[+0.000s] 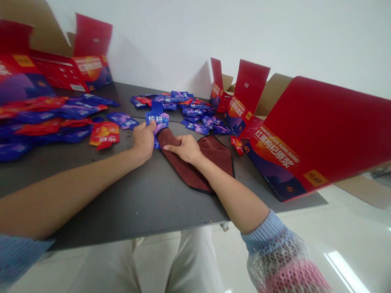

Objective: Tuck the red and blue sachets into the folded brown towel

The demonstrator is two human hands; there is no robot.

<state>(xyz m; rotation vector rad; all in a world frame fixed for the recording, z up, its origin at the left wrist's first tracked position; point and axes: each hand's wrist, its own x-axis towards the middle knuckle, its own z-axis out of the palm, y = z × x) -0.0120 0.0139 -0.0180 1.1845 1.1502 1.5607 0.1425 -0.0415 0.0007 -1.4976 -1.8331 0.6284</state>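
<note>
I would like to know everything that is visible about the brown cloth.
The brown cloth looks like soft fabric, with a dark edging along its border. It lies partly on the dark table, not fully flat, stretching from the right toward the upper left. The right hand grips its left part, and that end overlaps the lower part of a blue packet held by the left hand. The right forearm hides some of its middle.
</note>
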